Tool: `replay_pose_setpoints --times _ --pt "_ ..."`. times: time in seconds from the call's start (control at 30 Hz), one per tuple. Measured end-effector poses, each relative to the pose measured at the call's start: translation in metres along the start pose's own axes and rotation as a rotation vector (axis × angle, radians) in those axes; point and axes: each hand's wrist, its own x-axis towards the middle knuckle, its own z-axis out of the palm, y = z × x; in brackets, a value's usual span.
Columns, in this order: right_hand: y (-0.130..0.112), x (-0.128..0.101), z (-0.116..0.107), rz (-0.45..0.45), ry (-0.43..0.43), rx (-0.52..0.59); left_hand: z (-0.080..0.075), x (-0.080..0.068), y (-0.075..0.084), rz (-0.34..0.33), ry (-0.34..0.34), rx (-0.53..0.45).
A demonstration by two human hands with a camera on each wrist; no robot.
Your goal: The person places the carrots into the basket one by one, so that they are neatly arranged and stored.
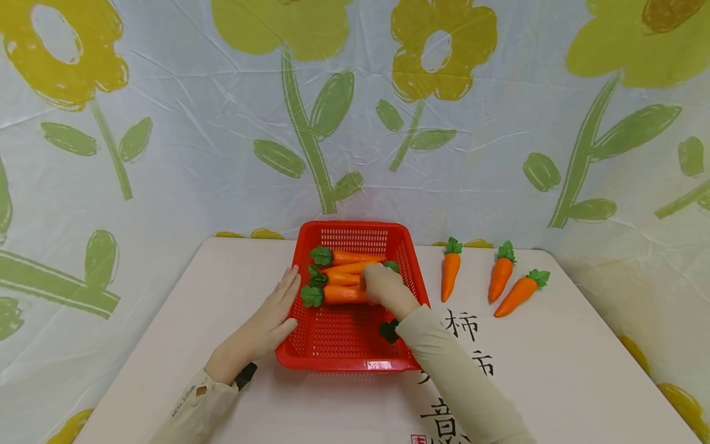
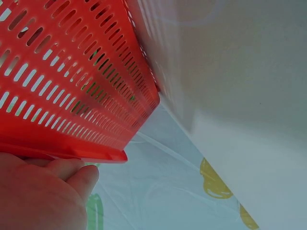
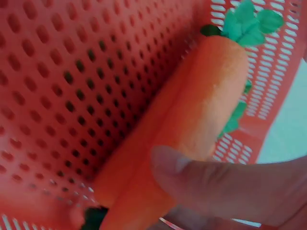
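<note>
The red plastic basket (image 1: 338,364) holds several orange carrots with green leafy tops, lying side by side. My right hand (image 1: 385,287) reaches down inside it and grips the front carrot (image 1: 341,296) near the end away from its leaves. Seen from the right wrist, the thumb (image 3: 177,167) presses on that carrot (image 3: 206,91), beside another one underneath. Along the basket's left rim lies my left hand (image 1: 272,317), its fingers extended against the edge. In the left wrist view these fingers (image 2: 67,170) touch the rim (image 2: 103,155) from outside.
Three more carrots lie on the table right of the basket: one carrot (image 1: 450,277) close by, a second carrot (image 1: 501,279) and a slanted carrot (image 1: 517,296) farther right. Black writing (image 1: 463,325) marks the table's surface. A flower-printed cloth (image 1: 211,123) hangs behind.
</note>
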Motion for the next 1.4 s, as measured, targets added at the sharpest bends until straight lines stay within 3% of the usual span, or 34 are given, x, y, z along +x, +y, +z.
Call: replay_pose_setpoints --times 0.47,0.93,1.4 --pt "-0.008 0.004 0.012 -0.001 -0.005 -0.121 -0.002 0.0 0.0 -0.001 0.002 0.002" --pt "-0.012 0.004 0.029 -0.033 0.066 -0.257 -0.001 0.0 0.0 0.008 0.006 -0.003" --pt "-0.012 0.005 0.024 -0.016 0.073 -0.268 -0.001 -0.001 0.001 -0.005 -0.001 -0.003"
